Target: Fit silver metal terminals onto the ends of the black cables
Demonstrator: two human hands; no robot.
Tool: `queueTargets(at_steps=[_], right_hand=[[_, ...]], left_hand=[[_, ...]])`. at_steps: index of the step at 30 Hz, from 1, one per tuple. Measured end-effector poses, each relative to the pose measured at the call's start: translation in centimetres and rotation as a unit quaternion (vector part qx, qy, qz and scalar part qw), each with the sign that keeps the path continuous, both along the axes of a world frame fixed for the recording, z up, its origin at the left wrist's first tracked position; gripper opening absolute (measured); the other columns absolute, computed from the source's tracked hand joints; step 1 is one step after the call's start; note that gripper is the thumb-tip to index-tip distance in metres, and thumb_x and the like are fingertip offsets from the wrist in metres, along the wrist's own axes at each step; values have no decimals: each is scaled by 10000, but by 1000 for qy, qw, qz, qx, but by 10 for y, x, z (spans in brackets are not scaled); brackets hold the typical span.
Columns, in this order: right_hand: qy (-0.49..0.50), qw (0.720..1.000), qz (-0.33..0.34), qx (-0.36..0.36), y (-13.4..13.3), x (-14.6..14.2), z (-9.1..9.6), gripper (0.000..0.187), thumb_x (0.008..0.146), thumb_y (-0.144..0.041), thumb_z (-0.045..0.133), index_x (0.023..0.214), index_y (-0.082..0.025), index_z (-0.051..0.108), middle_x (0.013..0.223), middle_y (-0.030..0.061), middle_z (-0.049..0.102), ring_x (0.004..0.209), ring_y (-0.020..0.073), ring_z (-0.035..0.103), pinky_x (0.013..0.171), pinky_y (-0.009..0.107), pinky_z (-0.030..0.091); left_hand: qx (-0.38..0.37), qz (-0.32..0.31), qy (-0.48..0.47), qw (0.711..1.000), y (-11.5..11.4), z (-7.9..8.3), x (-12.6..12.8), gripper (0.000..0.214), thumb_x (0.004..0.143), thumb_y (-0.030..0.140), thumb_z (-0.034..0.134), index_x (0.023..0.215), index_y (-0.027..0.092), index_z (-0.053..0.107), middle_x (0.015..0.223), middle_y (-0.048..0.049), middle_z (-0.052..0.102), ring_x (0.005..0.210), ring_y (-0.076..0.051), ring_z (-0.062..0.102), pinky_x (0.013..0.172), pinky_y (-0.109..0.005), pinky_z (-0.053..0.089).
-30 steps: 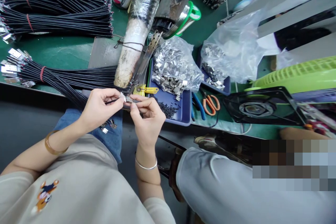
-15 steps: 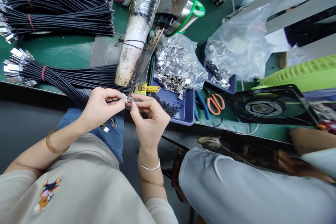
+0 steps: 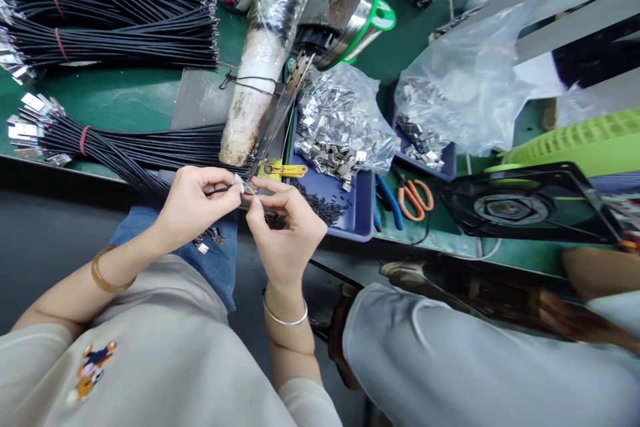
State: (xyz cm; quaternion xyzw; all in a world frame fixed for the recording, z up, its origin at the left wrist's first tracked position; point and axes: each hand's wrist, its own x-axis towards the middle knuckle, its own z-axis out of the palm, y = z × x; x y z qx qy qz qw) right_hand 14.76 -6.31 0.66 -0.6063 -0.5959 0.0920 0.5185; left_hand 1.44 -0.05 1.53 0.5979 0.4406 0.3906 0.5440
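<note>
My left hand [image 3: 197,203] is closed in a pinch on a black cable, whose end points toward my right hand. Something white, perhaps a fingertip wrap, covers the tip of its index finger. Close beside it, my right hand [image 3: 286,220] pinches a small shiny metal piece [image 3: 250,189] at the cable's end; its exact shape is too small to make out. Behind the hands lies a bundle of black cables [image 3: 150,143] tied with a red band. To the right, a blue tray [image 3: 361,210] holds a bag of metal connector shells [image 3: 333,159] and small black parts [image 3: 320,203].
A wrapped white tube [image 3: 250,93] hangs over the work spot. A yellow cutter [image 3: 287,171], blue-handled pliers [image 3: 389,201], orange-handled scissors [image 3: 415,200], a solder spool [image 3: 363,27] and a black fan [image 3: 520,207] lie around. Another person's leg [image 3: 425,340] is at right.
My right fingertips have shifted slightly, and the shiny piece between the hands shows at a different angle. My left hand has barely moved. The view has shifted a little.
</note>
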Motion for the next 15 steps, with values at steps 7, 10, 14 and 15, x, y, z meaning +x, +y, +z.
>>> queueTargets(at_steps=[7,10,14,15], right_hand=[[-18,1000,-6,-7,2,0,4,151,866,-146,638,752,-237,598,961,25,799,845,176,772,741,298,633],[-28,999,-15,-12,3,0,7,148,872,-148,637,760,-242,610,966,21,798,858,179,769,724,299,629],[-43,999,-13,2,4,-2,10,146,882,-149,643,773,-246,630,966,17,795,900,183,768,777,316,627],[-49,999,-12,6,4,-2,10,148,884,-148,645,775,-247,630,965,18,795,908,184,767,796,323,625]], left_hand=[[-7,8,3,1000,0,0,1,198,752,265,676,594,145,676,556,-7,618,622,-148,629,565,-217,511],[-15,17,-1,1000,0,2,3,192,749,284,670,619,145,697,566,-7,623,598,-138,609,554,-218,503],[-14,27,-5,1000,-1,4,4,197,733,290,646,698,125,748,603,-14,656,567,-117,577,535,-206,473],[-12,28,-6,1000,-1,5,4,205,731,293,644,705,120,752,613,-18,665,564,-113,572,531,-203,466]])
